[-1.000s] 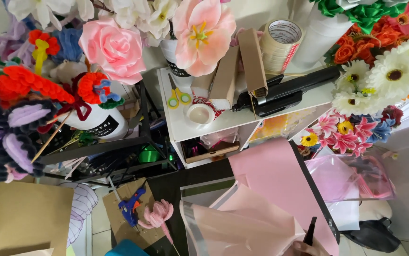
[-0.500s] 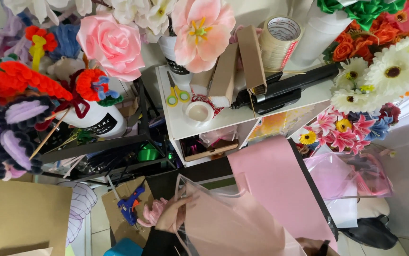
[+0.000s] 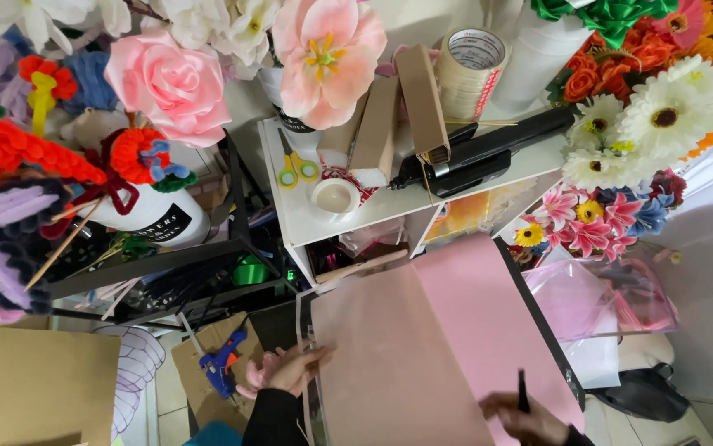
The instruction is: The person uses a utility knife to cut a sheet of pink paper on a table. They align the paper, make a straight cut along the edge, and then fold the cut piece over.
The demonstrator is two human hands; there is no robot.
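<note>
Our left hand point(image 3: 294, 372) pinches the near-left edge of the pink wrapping sheet point(image 3: 422, 347) lying on the worktop, while our right hand point(image 3: 530, 417) is closed around a thin dark tool point(image 3: 523, 391). Beyond, on the crowded white shelf point(image 3: 356, 211), the tape roll point(image 3: 470, 62) sits near the edge; a tug could crease the sheet.

Left hand point(image 3: 290, 372) grips the left edge of the paper sheet point(image 3: 422, 355); right hand point(image 3: 530, 417) rests on its near right part. Beyond the grip stands the shelf point(image 3: 307, 215), scissors point(image 3: 297, 169) and tape roll point(image 3: 472, 62) on it. Glue gun point(image 3: 222, 363) just left.
</note>
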